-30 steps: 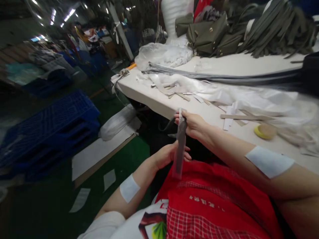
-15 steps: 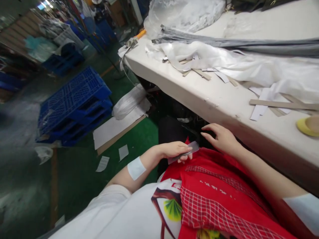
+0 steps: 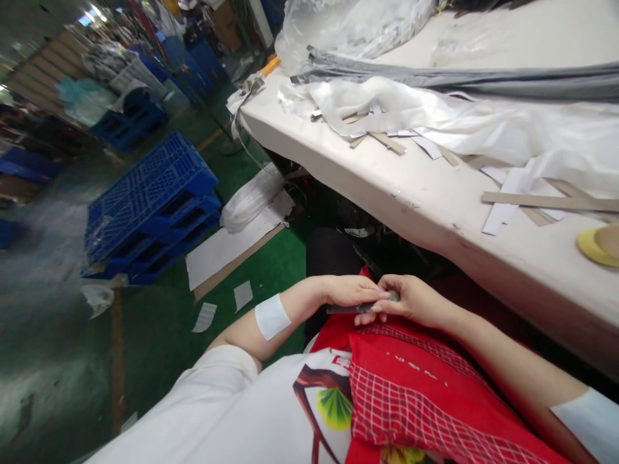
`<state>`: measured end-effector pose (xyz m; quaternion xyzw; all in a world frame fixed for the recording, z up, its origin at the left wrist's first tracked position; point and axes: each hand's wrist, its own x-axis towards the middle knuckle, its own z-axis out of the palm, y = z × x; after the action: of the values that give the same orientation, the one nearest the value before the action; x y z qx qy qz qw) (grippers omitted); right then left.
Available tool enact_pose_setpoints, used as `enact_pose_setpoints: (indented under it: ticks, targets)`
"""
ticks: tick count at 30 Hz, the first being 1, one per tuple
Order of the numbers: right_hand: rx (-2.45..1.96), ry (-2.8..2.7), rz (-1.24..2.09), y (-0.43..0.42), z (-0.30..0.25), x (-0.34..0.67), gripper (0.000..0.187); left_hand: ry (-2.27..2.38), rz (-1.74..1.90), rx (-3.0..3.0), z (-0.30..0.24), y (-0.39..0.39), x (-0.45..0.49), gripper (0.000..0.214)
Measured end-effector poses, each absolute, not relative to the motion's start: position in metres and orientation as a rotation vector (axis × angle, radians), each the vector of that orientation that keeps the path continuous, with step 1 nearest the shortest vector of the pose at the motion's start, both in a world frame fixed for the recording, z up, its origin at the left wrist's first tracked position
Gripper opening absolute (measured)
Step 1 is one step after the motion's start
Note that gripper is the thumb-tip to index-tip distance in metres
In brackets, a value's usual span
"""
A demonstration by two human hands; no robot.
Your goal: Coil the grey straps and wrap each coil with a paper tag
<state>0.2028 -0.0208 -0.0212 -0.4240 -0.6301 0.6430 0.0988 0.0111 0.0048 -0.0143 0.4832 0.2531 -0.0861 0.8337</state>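
Observation:
Just in front of the red apron (image 3: 333, 328), my two hands meet. My left hand (image 3: 349, 292) is closed round a thin, flat grey strip (image 3: 342, 309), whose one end sticks out below the palm. My right hand (image 3: 413, 299) pinches the other end, its fingertips touching those of my left. Most of the strip lies hidden behind the fingers, and I cannot make out what kind of thing it is.
At the right stands a white-topped table (image 3: 387, 183) with crumpled white sheeting (image 3: 435, 119), paper strips (image 3: 546, 201), a long grey cloth (image 3: 459, 80) and a yellow tape roll (image 3: 599, 245). Blue pallets (image 3: 155, 200) and flattened cardboard (image 3: 227, 258) lie on the green floor.
My right hand has come down and left from beside the table edge, its fingers closing on the strip's end. The left hand keeps its hold, and the strip now lies flatter.

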Motion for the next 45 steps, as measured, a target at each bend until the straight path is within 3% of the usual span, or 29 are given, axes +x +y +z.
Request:
enact_pose_setpoints:
  ticks: [6, 12, 25, 38, 42, 45]
  targets:
    - [-1.445, -2.036, 1.700, -0.015, -0.025, 0.216, 0.033, 0.706, -0.080, 0.906, -0.034, 0.000, 0.035, 0.064]
    - [-1.528, -1.935, 1.619, -0.007, -0.030, 0.247, 0.037, 0.701, -0.206, 0.995, -0.012, 0.026, 0.003, 0.061]
    - [-1.369, -1.791, 1.776, -0.017, -0.036, 0.258, 0.038, 0.739, -0.232, 1.044, -0.004, 0.004, 0.010, 0.057]
    - [-1.430, -1.935, 1.704, -0.020, -0.024, 0.275, 0.037, 0.801, -0.217, 1.038, -0.009, 0.003, -0.012, 0.056]
    - [-1.404, -2.037, 1.560, -0.016, -0.028, 0.284, 0.024, 0.657, -0.018, 0.819, 0.017, 0.010, -0.019, 0.046]
    - [-1.386, -2.065, 1.400, -0.016, -0.031, 0.268, 0.026, 0.554, 0.434, 0.655, 0.054, 0.030, -0.013, 0.036]
